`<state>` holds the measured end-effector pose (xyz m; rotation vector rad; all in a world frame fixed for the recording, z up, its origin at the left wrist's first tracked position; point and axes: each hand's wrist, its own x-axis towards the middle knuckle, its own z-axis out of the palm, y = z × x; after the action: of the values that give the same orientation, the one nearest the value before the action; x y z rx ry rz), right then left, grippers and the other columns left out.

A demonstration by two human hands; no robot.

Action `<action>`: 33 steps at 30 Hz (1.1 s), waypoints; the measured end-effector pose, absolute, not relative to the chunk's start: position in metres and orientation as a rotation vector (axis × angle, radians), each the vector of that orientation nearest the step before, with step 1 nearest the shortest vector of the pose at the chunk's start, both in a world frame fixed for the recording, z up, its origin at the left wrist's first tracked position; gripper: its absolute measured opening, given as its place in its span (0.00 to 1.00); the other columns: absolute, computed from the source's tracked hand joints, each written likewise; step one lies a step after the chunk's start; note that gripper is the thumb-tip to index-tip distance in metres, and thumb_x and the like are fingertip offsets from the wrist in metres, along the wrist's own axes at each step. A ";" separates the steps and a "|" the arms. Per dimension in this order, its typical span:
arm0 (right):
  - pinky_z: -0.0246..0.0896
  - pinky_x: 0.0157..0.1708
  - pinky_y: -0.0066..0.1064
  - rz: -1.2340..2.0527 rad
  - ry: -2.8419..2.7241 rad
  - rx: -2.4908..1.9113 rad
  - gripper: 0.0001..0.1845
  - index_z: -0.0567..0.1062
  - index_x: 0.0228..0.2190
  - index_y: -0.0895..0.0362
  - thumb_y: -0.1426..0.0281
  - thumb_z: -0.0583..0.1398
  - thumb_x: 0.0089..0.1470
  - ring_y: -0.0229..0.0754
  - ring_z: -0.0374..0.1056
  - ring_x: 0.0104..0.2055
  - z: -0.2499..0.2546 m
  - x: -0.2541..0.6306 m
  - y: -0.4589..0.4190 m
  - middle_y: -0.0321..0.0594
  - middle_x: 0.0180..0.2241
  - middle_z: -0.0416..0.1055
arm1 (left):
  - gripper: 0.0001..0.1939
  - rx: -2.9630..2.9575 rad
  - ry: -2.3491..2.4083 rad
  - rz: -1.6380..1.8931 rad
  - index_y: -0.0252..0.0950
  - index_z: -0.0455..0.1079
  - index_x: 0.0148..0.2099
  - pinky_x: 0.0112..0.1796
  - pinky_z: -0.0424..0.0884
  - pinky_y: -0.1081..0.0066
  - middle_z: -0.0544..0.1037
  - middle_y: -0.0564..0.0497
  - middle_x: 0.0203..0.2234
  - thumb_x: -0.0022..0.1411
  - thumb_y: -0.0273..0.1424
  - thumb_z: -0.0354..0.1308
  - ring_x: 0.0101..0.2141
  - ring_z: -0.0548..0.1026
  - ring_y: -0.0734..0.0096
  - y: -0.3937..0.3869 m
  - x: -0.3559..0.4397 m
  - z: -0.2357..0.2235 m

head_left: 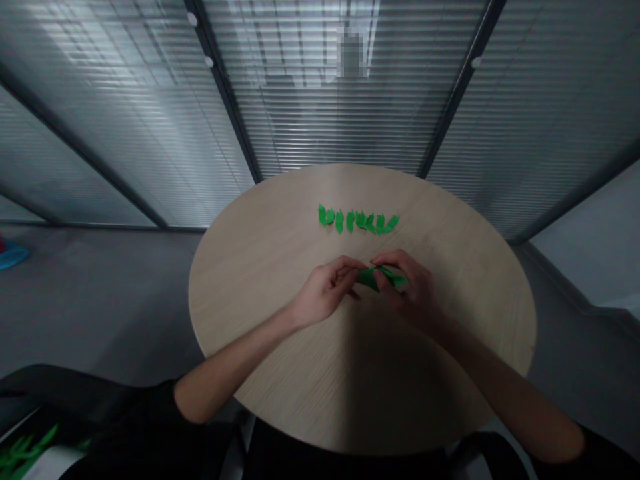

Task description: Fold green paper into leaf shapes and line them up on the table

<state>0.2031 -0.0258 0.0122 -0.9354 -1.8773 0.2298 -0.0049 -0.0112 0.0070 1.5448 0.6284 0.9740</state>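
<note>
Between my two hands, above the middle of the table, is a folded piece of green paper. The fingers of my left hand pinch its left end. My right hand grips the other end, thumb in front and fingers behind, and partly covers it. Beyond my hands, several small green folded paper pieces lie in a row on the table, some touching one another.
The round wooden table reaches from my lap to a glass wall with blinds. At the lower left, green leaf-like pieces lie beside something white. A blue object is on the floor at far left.
</note>
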 end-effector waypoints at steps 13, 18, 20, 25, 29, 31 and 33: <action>0.73 0.42 0.40 0.297 -1.837 -0.967 0.03 0.71 0.39 0.52 0.68 0.61 0.63 0.46 0.77 0.41 0.010 0.201 -0.027 0.43 0.40 0.78 | 0.13 1.644 0.701 0.970 0.32 0.75 0.51 0.36 0.80 0.71 0.81 0.48 0.33 0.73 0.35 0.56 0.32 0.80 0.71 -0.011 -0.008 0.007; 0.73 0.42 0.40 0.286 -1.841 -0.947 0.03 0.71 0.38 0.52 0.69 0.62 0.63 0.45 0.77 0.40 0.011 0.200 -0.028 0.42 0.39 0.79 | 0.14 1.711 0.745 0.951 0.31 0.77 0.52 0.34 0.79 0.72 0.81 0.48 0.32 0.72 0.32 0.56 0.30 0.81 0.71 -0.012 -0.009 0.010; 0.72 0.42 0.40 0.292 -1.833 -0.954 0.03 0.71 0.37 0.51 0.68 0.62 0.63 0.45 0.77 0.41 0.011 0.200 -0.028 0.42 0.40 0.79 | 0.13 1.734 0.781 0.961 0.31 0.77 0.50 0.32 0.78 0.73 0.80 0.49 0.29 0.71 0.32 0.56 0.29 0.80 0.71 -0.012 -0.010 0.011; 0.72 0.43 0.40 0.287 -1.824 -0.957 0.03 0.72 0.37 0.51 0.69 0.62 0.62 0.46 0.76 0.42 0.010 0.199 -0.028 0.42 0.40 0.77 | 0.12 1.780 0.807 0.973 0.31 0.77 0.49 0.28 0.74 0.75 0.80 0.50 0.27 0.70 0.31 0.57 0.26 0.79 0.73 -0.013 -0.011 0.013; 0.71 0.41 0.39 0.258 -1.836 -0.919 0.03 0.71 0.36 0.51 0.70 0.62 0.62 0.44 0.75 0.40 0.012 0.198 -0.028 0.41 0.38 0.76 | 0.13 1.788 0.823 0.975 0.32 0.78 0.49 0.27 0.74 0.76 0.81 0.50 0.27 0.70 0.34 0.59 0.24 0.78 0.74 -0.014 -0.010 0.013; 0.71 0.40 0.38 0.243 -1.843 -0.907 0.04 0.71 0.36 0.51 0.71 0.62 0.62 0.44 0.74 0.40 0.013 0.197 -0.029 0.40 0.37 0.75 | 0.13 1.775 0.845 0.978 0.32 0.78 0.48 0.27 0.75 0.76 0.82 0.49 0.29 0.70 0.37 0.61 0.24 0.78 0.74 -0.015 -0.009 0.013; 0.71 0.40 0.38 0.237 -1.845 -0.899 0.04 0.70 0.35 0.51 0.71 0.62 0.62 0.44 0.74 0.39 0.014 0.196 -0.030 0.40 0.36 0.75 | 0.13 1.749 0.853 0.982 0.33 0.78 0.47 0.26 0.76 0.76 0.84 0.47 0.31 0.69 0.38 0.62 0.24 0.79 0.74 -0.016 -0.008 0.014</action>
<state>0.1960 -0.0298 0.0139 -0.8985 -1.8445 0.2373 -0.0082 -0.0162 0.0138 1.7492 0.8533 0.9815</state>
